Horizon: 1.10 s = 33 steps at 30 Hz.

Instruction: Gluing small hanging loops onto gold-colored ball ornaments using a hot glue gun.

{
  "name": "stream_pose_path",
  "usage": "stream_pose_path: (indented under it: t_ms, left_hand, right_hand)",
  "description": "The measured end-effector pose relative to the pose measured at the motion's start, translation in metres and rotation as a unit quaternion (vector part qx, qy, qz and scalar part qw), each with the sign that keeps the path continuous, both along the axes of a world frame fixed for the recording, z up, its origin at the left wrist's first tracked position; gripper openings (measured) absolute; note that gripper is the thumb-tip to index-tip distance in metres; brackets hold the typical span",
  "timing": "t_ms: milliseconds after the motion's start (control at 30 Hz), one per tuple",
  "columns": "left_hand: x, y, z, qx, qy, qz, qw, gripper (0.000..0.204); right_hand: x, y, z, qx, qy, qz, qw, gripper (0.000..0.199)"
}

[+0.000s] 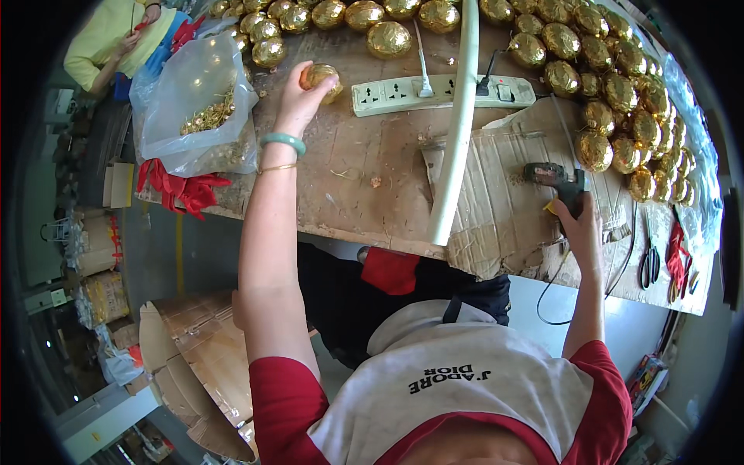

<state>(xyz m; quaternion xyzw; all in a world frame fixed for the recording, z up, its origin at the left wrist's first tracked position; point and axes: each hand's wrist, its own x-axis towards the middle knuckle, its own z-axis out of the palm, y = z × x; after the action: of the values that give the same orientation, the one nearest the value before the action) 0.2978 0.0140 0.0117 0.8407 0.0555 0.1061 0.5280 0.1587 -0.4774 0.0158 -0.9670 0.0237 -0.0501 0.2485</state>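
Gripping in the left hand (301,97) an egg-shaped ball wrapped in crinkled gold foil (319,77) — held up over the worn brown wooden bench (349,190), just left of the long white multi-socket power strip (395,96). Gripping in the right hand (583,225) a black pistol-shaped tool (571,190), probably a glue gun, by its handle, near the torn brown cardboard sheet (496,174) and aimed leftward. Impossible to tell any squeeze on its trigger.

Liable to crease or tear the foil by pinching too hard; liable to drop the ball by pinching too lightly, given its rounded form, and then to lose it over the bench's front edge. If hot, likely to burn bare fingers or mark the foil through careless contact with the tool's tip. Possible, too, to snag the thin black cord (542,306) looping below the bench's edge — and so to jerk the tool off aim. Easy to bump the long pale-green tube (457,139) slanting between the hands, in any crossing from one side to the other. At risk also of scattering the heaped gold foil balls (620,91) just beyond the tool through a wide swing. Best to mind the black-handled scissors (649,266) near the right hand, for fear of a nick.
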Motion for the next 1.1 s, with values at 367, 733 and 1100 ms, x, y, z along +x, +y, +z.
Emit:
stream_pose_path:
  t_ms: [367, 733, 1100]
  left_hand:
    - [-0.129, -0.027, 0.031, -0.598, -0.015, -0.134, 0.79, 0.063]
    - [-0.244, -0.091, 0.04, -0.33, -0.114, -0.082, 0.934, 0.083]
    - [-0.294, -0.098, 0.035, -0.392, -0.104, -0.001, 0.914, 0.078]
  right_hand:
    - [-0.014, -0.007, 0.036, 0.516, 0.1, 0.021, 0.851, 0.034]
    - [-0.036, 0.106, 0.087, 0.553, 0.133, 0.367, 0.736, 0.036]
    - [-0.073, 0.148, 0.086, 0.462, 0.191, 0.432, 0.751, 0.049]
